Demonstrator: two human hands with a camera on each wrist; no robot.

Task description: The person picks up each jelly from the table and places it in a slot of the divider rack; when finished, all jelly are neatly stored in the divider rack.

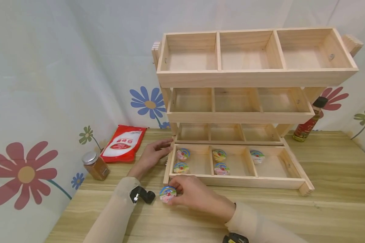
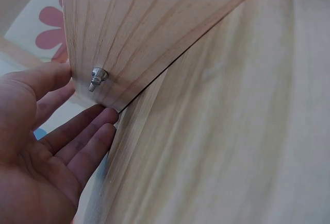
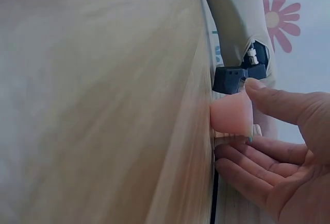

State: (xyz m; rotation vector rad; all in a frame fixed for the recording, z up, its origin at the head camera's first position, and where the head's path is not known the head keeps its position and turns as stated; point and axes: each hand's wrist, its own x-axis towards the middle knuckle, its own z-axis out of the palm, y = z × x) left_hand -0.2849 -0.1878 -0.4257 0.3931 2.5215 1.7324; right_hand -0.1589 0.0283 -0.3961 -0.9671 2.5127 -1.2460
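Note:
In the head view my right hand (image 1: 197, 195) holds a small jelly cup (image 1: 168, 194) with a printed lid between thumb and fingers, just in front of the rack's left front corner. The right wrist view shows the cup's pink side (image 3: 232, 115), its base close to the table and the thumb at its rim. My left hand (image 1: 152, 155) is at the left side of the wooden tiered rack (image 1: 237, 182); its fingertips touch the lower edge of a side panel (image 2: 134, 38). Several jelly cups (image 1: 220, 168) sit in the lowest tray: two left, two middle, one right.
A spice jar (image 1: 95, 165) with a silver lid and a red-and-white packet (image 1: 124, 143) stand left of the rack. Behind its right side is a bottle (image 1: 309, 121) with a dark cap. Upper trays (image 1: 257, 78) overhang the lowest one. A flowered curtain backs the table (image 1: 337, 209).

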